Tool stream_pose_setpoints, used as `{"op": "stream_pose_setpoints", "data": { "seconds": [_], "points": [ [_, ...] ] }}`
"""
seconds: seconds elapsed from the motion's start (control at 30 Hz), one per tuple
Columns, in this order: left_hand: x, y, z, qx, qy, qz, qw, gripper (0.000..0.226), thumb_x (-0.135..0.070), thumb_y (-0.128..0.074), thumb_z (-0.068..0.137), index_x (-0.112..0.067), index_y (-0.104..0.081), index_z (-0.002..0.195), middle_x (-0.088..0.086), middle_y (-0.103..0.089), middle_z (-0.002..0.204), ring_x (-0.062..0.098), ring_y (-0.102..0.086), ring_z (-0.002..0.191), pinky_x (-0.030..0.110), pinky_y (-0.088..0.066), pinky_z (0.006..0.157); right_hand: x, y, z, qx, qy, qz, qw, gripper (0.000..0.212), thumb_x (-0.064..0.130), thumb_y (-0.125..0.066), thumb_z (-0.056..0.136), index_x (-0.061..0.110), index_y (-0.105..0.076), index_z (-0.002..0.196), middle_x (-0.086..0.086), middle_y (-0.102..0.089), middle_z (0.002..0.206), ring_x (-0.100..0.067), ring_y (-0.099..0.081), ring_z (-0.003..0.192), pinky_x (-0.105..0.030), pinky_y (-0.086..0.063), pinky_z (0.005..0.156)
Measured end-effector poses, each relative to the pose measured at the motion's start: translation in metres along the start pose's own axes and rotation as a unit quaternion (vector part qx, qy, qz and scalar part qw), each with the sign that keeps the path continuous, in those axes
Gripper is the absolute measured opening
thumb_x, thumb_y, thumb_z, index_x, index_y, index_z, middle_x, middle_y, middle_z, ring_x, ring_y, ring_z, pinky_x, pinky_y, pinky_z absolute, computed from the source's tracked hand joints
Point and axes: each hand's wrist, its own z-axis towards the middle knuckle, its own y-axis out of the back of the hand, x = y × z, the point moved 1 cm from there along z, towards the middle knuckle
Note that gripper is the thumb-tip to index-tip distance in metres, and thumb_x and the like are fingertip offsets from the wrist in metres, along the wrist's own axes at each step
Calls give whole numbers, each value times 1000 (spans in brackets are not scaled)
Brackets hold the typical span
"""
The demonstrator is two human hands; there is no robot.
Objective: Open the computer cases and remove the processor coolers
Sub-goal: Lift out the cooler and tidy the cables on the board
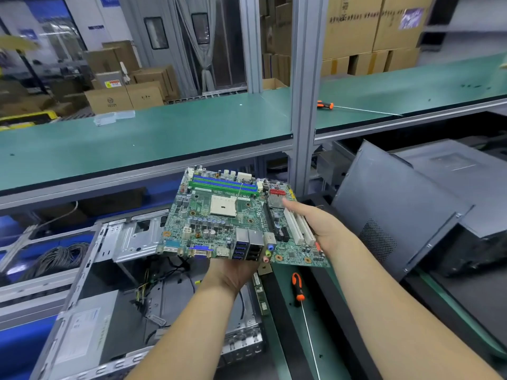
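A worker lifts a bare motherboard [233,215] over an opened computer case [115,297], both hands sharing the load. The left hand [233,270] cups the board from beneath at its near edge, below the rear port block, fingers hidden under the board; the right hand [315,223] grasps the right edge beside the 2 white expansion slots, thumb laid on top. Holding it by the rims keeps fingers off the components. The processor socket [223,209] sits exposed at the board's centre with no cooler on it, which suggests the cooler for this machine is already off; no cooler is visible anywhere. The case lies on its side at near left, its bay gutted to loose cables. An orange-handled screwdriver [299,289] rests on the green mat [282,311] just right of the case, within easy reach. A second screwdriver [326,105] lies on the far green bench [164,133]. Dark side panels [389,204] lean at right, set clear of the work. The board looks bound for a put-down spot.
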Motion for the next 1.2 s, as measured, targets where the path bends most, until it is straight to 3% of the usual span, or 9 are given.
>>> {"op": "stream_pose_setpoints", "data": {
  "seconds": [0.07,0.13,0.2,0.33,0.5,0.7,0.87,1.0,1.2],
  "points": [
    [7,-8,3,-27,-25,65,997,27,-23,-29,110,-21,-51,124,21,-71,91,26,-70,79,38,-61,66,1,9,-1,13,1,-13,1000,43,60,-80,66,43,-63,101,4,-34,158,-21,-25,146,-53,-16,116],
    [9,-3,13,-58,4,65,996,42,-22,-28,109,3,-57,124,19,-59,133,29,-61,113,40,-46,101,7,20,-1,9,8,-19,1000,41,59,-80,65,44,-61,97,4,-36,157,-20,-28,144,-53,-17,116],
    [9,-2,29,-104,17,164,981,40,-20,-31,109,5,-50,134,17,-45,150,24,-44,138,29,-34,113,19,34,0,3,31,-27,999,42,59,-80,63,39,-61,94,4,-42,152,-18,-36,134,-49,-20,115],
    [14,-5,62,-70,-93,450,886,29,0,-42,104,4,-52,131,17,-39,153,5,-50,126,-3,-33,96,54,76,4,-54,112,-74,989,77,57,-83,54,21,-67,119,2,-61,134,-16,-52,119,-40,-32,107],
    [34,10,93,-59,-64,567,819,15,-1,-44,104,-4,-59,104,11,-63,97,11,-66,55,18,-50,48,96,120,5,-128,141,-139,972,84,46,-89,58,10,-62,128,2,-67,114,-21,-56,116,-40,-36,107],
    [50,39,107,-106,-57,722,682,17,-23,-55,98,-14,-62,111,9,-67,102,19,-56,64,26,-46,56,107,157,17,-201,162,-261,930,63,34,-89,71,1,-64,118,-16,-69,109,-23,-64,95,-38,-51,88],
    [61,42,116,-97,-67,755,645,14,-23,-51,98,-16,-62,102,4,-65,94,15,-55,57,22,-41,52,88,165,29,-210,146,-442,860,43,29,-85,78,1,-58,96,-9,-54,71,-23,-49,59,-31,-40,54],
    [73,41,123,-87,-59,761,640,16,-23,-49,98,-16,-62,104,3,-66,93,15,-56,57,22,-40,52,64,173,34,-190,77,-486,850,54,28,-81,81,-5,-56,115,-24,-62,88,-23,-46,65,-32,-37,60],
    [84,47,129,-76,-58,764,639,13,-22,-49,96,-19,-62,94,4,-65,98,19,-58,65,22,-43,50,32,171,40,-148,21,-495,856,60,30,-81,82,-6,-53,121,-17,-61,88,-27,-55,67,-35,-45,62]
  ]
}}
